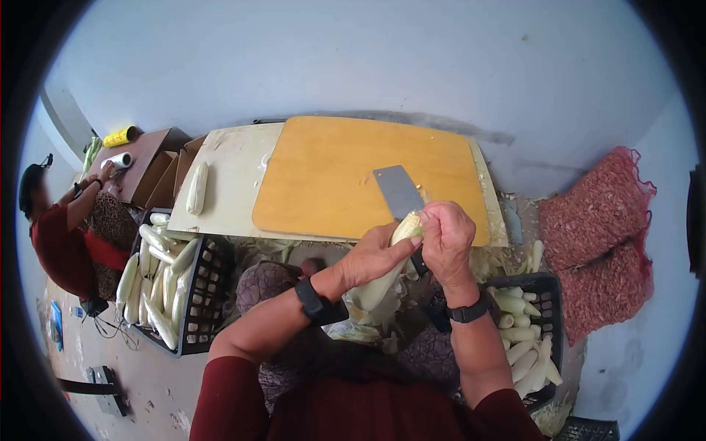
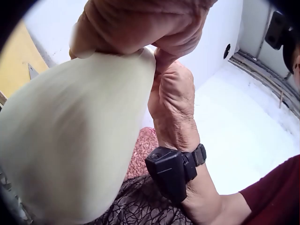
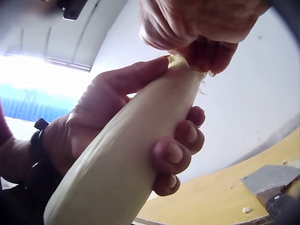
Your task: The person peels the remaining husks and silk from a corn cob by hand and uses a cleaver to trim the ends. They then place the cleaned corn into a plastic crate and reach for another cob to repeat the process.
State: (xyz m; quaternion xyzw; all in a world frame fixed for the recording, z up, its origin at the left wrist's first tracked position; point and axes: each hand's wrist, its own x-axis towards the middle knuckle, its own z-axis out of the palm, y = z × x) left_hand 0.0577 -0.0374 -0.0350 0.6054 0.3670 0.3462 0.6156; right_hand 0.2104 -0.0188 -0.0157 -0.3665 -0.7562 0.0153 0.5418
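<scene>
My left hand [image 1: 368, 253] grips a pale ear of corn [image 3: 117, 154] still wrapped in light husk, its fingers curled round the upper part and its thumb near the tip. At that narrow tip, the fingertips of my right hand [image 1: 448, 231] pinch the yellowish end of the husk, with a few loose strands beside them. The left wrist view shows the ear [image 2: 70, 131] large, with fingers over its end. Just beyond the hands, a cleaver [image 1: 398, 189] lies on the yellow board [image 1: 331, 176], its dark handle partly hidden behind the right hand.
One ear [image 1: 197, 188] lies on the pale board at left. Black crates of corn [image 1: 193, 309] [image 1: 555, 294] stand on both sides. Husks [image 1: 360, 331] lie below the hands. Red mesh sacks [image 1: 596, 213] lean at right. Another person [image 1: 62, 250] works at far left.
</scene>
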